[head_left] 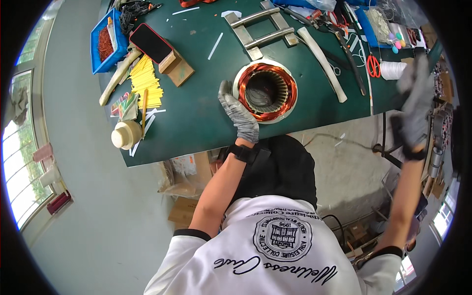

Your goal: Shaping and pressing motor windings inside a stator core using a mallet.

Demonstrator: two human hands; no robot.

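A round motor stator (287, 101), with copper windings and a white outer rim, sits near the table's front edge, its hollow bore facing up. My left hand (237, 109), in a grey knit glove, lies along the stator's left side with its fingers stretched out and touching the rim. The side of the hand toward the stator is partly hidden. Far to the right, my right hand (416, 101), also gloved in grey, is raised by the table's right end near a white thread spool (392, 70). Motion smears its fingers, so whether it holds anything is unclear.
Behind the stator stands a metal frame with two bars (265, 35). A pale curved stick (322, 64), pliers and red scissors (373, 66) lie to the right. Leftward are yellow strips (146, 81), a phone (150, 43) on a wooden block, a blue bin (93, 51) and a cream-coloured cup-shaped piece (126, 135).
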